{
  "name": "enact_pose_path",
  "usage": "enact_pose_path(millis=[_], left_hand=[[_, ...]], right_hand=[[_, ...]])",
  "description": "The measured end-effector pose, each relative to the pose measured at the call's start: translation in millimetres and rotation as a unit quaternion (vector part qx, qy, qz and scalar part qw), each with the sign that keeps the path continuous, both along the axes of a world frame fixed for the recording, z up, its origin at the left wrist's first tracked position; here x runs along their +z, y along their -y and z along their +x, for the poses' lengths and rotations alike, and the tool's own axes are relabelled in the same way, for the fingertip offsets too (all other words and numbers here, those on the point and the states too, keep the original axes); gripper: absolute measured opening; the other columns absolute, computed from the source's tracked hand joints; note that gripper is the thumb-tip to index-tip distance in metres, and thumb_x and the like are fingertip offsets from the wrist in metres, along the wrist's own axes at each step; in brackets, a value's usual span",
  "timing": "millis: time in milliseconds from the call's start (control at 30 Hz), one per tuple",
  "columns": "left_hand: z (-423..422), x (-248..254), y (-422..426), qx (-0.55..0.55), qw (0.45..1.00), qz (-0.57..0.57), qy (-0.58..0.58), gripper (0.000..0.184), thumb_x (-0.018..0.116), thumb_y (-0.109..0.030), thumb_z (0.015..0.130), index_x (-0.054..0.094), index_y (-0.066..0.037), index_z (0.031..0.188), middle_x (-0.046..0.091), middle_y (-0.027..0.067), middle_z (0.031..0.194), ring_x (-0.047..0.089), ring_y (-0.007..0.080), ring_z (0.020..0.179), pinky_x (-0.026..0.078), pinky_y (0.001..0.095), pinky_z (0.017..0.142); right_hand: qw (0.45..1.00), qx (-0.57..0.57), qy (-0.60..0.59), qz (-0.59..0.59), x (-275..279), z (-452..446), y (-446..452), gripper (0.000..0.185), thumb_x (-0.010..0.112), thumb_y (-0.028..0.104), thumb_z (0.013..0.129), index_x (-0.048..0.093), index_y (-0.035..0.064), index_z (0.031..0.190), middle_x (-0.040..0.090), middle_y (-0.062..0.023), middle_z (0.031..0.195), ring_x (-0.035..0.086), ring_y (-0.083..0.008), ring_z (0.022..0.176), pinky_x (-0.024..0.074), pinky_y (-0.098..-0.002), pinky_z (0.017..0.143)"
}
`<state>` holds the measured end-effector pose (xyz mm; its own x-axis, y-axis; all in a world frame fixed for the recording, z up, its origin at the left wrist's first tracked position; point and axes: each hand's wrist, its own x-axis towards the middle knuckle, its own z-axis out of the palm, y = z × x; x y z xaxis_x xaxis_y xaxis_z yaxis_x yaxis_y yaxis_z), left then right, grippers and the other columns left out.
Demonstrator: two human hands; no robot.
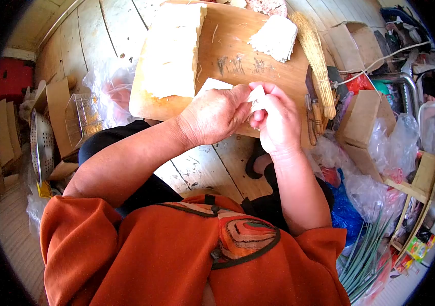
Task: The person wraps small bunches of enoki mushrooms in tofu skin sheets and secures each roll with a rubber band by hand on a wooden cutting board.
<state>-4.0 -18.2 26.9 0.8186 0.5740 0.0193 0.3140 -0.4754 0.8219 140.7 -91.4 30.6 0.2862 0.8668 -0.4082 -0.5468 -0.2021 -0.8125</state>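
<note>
Over the near edge of a wooden board (233, 43), my left hand (212, 116) and my right hand (281, 120) meet. Between their fingertips they pinch a small folded white dough wrapper (256, 98). Part of another white sheet (212, 85) shows behind my left hand, mostly hidden by it. A long layered stack of white dough sheets (172, 51) covers the board's left side. At the upper right of the board sits a smaller pile of square white wrappers (276, 36). Something pinkish like minced meat (268, 6) is cut off at the top edge.
A straw whisk (313, 56) and wooden-handled knives (317, 115) lie along the board's right edge. Cardboard boxes (365, 122), plastic bags (396, 145) and green onions (365, 255) crowd the right. On the left stand a metal colander (41, 145) and a wire basket (86, 115).
</note>
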Motion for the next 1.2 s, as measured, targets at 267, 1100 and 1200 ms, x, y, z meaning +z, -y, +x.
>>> enact_pose_path(millis=[267,1100,1200], left_hand=[[1.1,2.3,0.1,0.007,0.994,0.102,-0.047,0.023,0.058,-0.015,0.087,0.052,-0.005,0.107,0.061,0.0192,0.075,0.062,0.0393,0.069,0.050,0.0467,0.059],[0.0,25.2,-16.7,0.006,0.934,-0.356,-0.012,0.033,0.052,-0.039,0.096,0.056,-0.006,0.098,0.053,-0.0004,0.061,0.054,0.0074,0.052,0.045,0.0220,0.052],[-4.9,22.5,-35.1,0.124,0.914,-0.380,0.072,0.030,0.049,-0.033,0.098,0.049,-0.009,0.080,0.046,-0.0011,0.055,0.047,0.0081,0.048,0.040,0.0230,0.047]], right_hand=[[0.999,0.026,-0.011,0.018,1.1,4.1,-1.5,0.014,0.060,0.010,0.087,0.061,0.0026,0.098,0.059,-0.0005,0.082,0.052,-0.0072,0.059,0.0465,-0.0223,0.052],[0.972,0.153,0.148,0.101,31.0,24.3,-13.8,0.033,0.067,0.014,0.085,0.058,0.0015,0.115,0.060,-0.0029,0.086,0.055,-0.0073,0.066,0.0446,-0.0187,0.052],[0.985,0.084,0.151,0.025,20.6,35.2,-15.1,0.030,0.071,0.017,0.083,0.062,0.0045,0.109,0.061,-0.0012,0.084,0.052,-0.0061,0.062,0.0426,-0.0179,0.051]])
